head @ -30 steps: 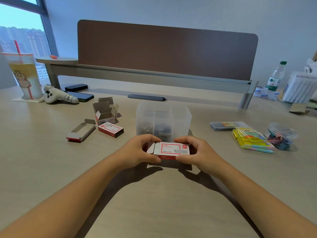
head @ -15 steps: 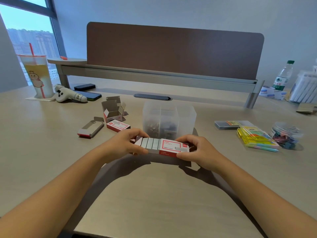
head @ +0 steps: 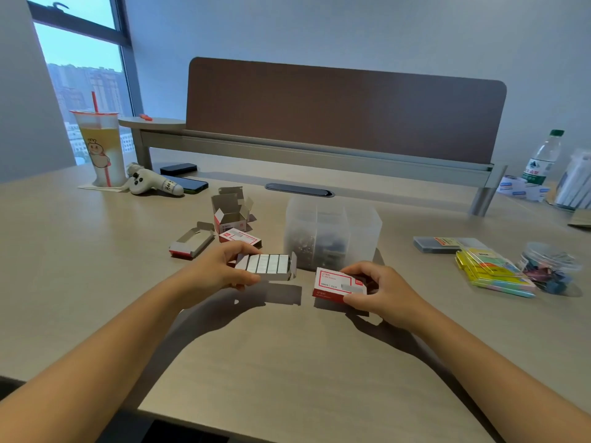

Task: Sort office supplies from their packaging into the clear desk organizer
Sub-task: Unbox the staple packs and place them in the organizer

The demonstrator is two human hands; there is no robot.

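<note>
Tray of staples (head: 267, 264) now pulled clear, gripped by left hand (head: 220, 272); right hand (head: 380, 290) grips sleeve (head: 339, 284).

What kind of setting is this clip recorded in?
Most likely an office workstation: a brown desk divider panel backs the light wooden desk, a cable grommet is set into it, and the window overlooks high-rise buildings.
</note>
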